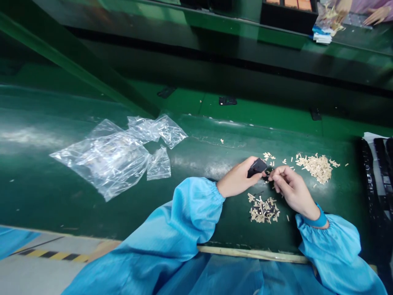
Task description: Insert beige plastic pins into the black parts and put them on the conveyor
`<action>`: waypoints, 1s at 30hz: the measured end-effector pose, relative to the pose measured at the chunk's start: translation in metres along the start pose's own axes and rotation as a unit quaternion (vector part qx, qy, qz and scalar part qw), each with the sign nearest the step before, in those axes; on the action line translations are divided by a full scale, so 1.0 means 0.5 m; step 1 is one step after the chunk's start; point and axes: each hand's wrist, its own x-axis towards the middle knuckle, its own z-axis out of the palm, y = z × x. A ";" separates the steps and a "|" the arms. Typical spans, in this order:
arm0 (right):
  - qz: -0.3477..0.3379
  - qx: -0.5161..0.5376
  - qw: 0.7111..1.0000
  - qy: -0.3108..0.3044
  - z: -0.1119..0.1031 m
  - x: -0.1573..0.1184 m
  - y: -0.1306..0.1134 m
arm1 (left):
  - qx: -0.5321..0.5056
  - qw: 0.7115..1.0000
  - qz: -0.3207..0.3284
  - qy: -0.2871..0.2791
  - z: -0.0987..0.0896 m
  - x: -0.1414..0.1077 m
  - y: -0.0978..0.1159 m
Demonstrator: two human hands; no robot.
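Note:
My left hand is closed around a small black flat rectangular part, its fingers behind and thumb along the lower edge. Close beside it on the right, my right hand pinches at the part's near corner; whatever sits between its fingertips is too small to name. Below the hands lies a heap of small beige and black pieces. A larger pile of small beige strips lies to the right, with a few loose strips just beyond my fingers.
Crumpled clear plastic bags lie left on the green table. Stacked black trays stand at the right edge. A green beam slants across the upper left. Beyond, a black box and another person's hand show.

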 end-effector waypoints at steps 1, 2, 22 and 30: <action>0.000 -0.001 1.000 0.019 -0.002 0.001 0.001 | -0.007 1.000 -0.007 0.007 0.001 0.001 0.001; -0.002 -0.014 0.999 0.037 -0.004 0.002 0.002 | -0.018 1.000 -0.014 0.017 0.001 0.002 0.002; -0.141 -0.314 0.935 0.080 0.016 -0.004 0.011 | -0.101 0.993 -0.055 0.027 -0.001 0.003 0.012; -0.268 -0.346 0.888 0.143 0.030 0.006 0.051 | -0.192 0.976 -0.089 -0.048 0.004 -0.002 0.012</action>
